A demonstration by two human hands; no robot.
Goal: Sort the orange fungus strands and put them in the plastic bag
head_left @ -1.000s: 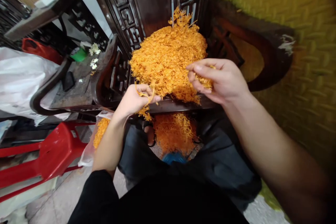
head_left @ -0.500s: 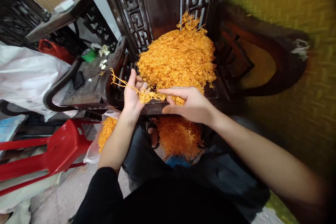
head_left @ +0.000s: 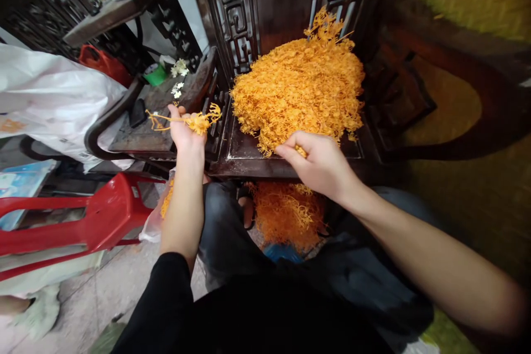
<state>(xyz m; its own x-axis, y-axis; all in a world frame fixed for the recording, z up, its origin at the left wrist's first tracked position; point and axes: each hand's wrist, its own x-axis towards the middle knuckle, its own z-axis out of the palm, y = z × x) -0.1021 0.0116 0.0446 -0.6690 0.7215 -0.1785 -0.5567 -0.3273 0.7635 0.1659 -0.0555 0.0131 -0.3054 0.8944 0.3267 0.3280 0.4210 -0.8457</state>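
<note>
A large heap of orange, thin, branching sprigs [head_left: 298, 94] lies on the seat of a dark carved wooden chair [head_left: 249, 168]. My left hand [head_left: 187, 135] is raised left of the heap, palm up, its fingers curled round a small bunch of orange sprigs [head_left: 201, 123] whose long stems stick out to the left. At the heap's front edge, my right hand [head_left: 323, 163] has thumb and forefinger pinched together. Some orange bits [head_left: 301, 150] show inside its curled fingers. Whether its fingertips also grip a sprig of the heap is unclear.
Below the seat, between my legs, darker orange strands [head_left: 286, 213] fill a blue bag [head_left: 283, 253]. To the left stand a red plastic stool [head_left: 110, 213], a white sack [head_left: 53, 94] and another wooden chair holding green tape [head_left: 155, 74] and a black phone-like object [head_left: 137, 113].
My left hand has moved left and up, away from my right hand, carrying the bunch of sprigs. My right hand has shifted to the heap's front edge and closed its fingers. The view has shifted slightly.
</note>
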